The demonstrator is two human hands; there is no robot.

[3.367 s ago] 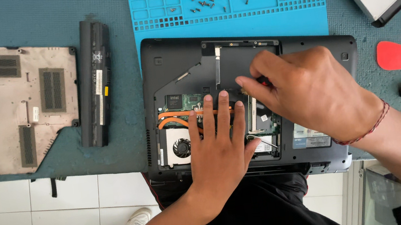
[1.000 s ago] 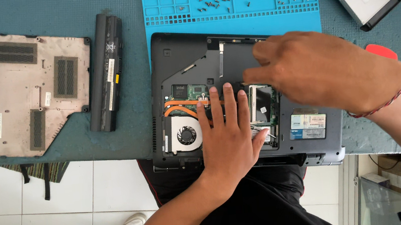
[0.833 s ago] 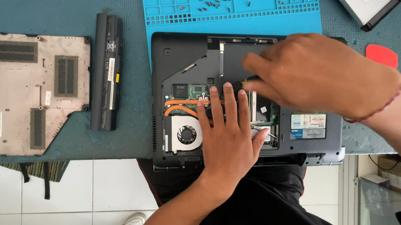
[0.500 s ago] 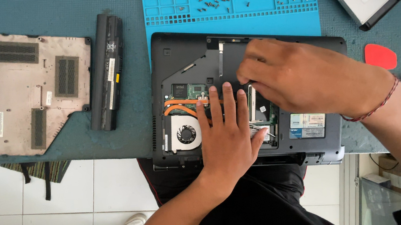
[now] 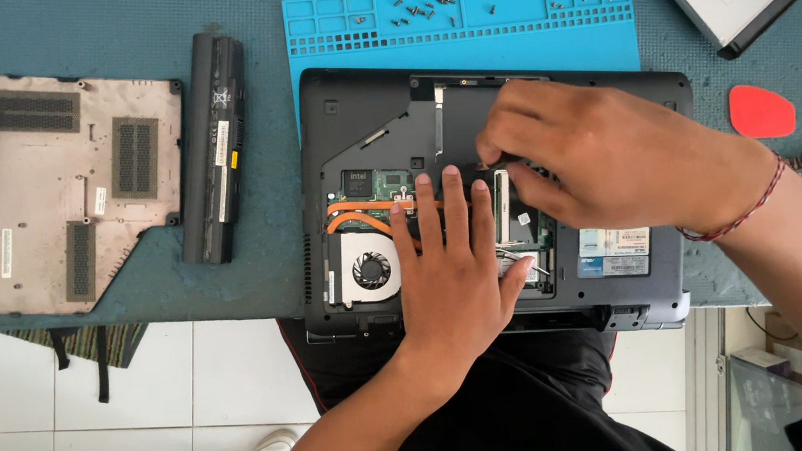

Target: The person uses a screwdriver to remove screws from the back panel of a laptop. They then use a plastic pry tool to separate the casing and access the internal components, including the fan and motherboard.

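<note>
Opened laptop (image 5: 468, 107): my left hand (image 5: 451, 270) flat, open, at 6 o'clock. My right hand (image 5: 615, 156) has shifted toward 12, fingers pinched inside; contents unclear.

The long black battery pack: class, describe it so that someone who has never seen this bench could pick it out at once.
Start at the opened laptop lying under both hands on the blue-green table. Look to its left edge: the battery pack lies there lengthwise, between the laptop and the flat grey bottom cover. It is the only narrow black bar, with a pale label strip along it.
</note>
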